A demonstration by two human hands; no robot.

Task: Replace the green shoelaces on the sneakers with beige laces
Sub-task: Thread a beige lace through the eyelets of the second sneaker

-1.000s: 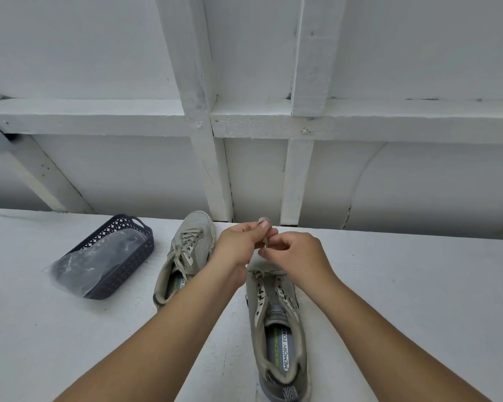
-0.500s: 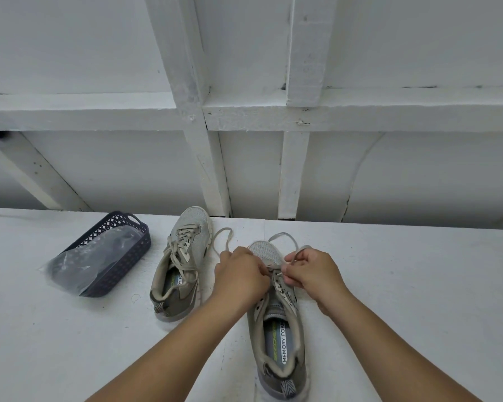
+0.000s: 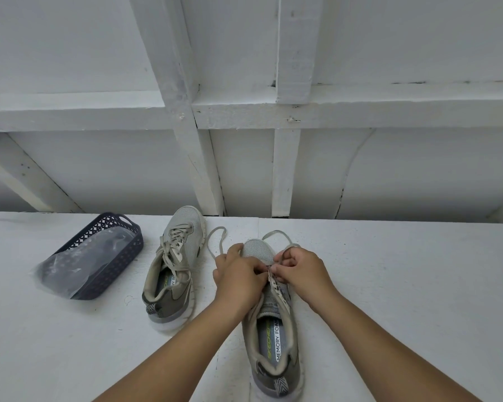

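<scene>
Beige lace [image 3: 215, 242] loops out beyond both hands, its ends pinched by the left hand [image 3: 240, 275] and right hand [image 3: 299, 271] over the near sneaker [image 3: 273, 329]. Left of them stands the second sneaker [image 3: 176, 265], already laced, then a dark basket [image 3: 111, 256].

White table [image 3: 404, 285], white panelled wall [image 3: 99, 169] with timber battens [image 3: 286, 169]
</scene>
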